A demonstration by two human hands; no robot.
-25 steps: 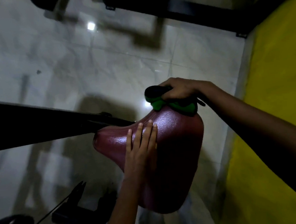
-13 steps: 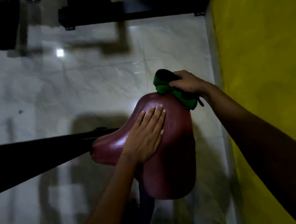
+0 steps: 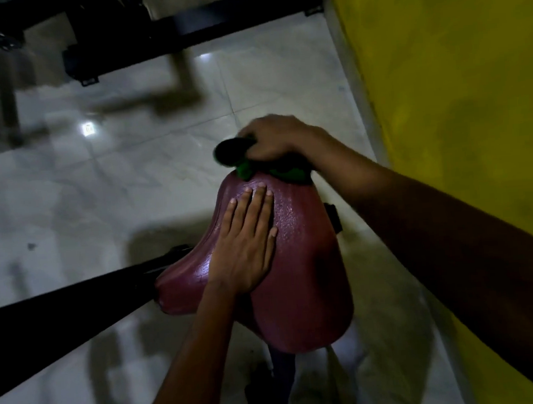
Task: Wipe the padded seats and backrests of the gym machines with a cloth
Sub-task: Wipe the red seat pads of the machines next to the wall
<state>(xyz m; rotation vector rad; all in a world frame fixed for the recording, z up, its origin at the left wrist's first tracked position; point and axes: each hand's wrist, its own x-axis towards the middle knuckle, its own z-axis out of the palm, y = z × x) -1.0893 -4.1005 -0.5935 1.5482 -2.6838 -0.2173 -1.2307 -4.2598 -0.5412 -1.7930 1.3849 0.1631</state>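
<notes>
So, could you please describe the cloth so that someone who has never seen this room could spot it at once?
Start at the yellow wall on the right and look left to the maroon seat above the pale tile floor. At the seat's far end, the right hand presses a bunched cloth onto the padding. It is the only bright green thing in view.

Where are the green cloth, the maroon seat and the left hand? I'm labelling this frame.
green cloth (image 3: 288, 172), head view, bunched fold under the right hand.
maroon seat (image 3: 307, 262), head view, bare top padding.
left hand (image 3: 246, 253), head view, back of hand.
</notes>
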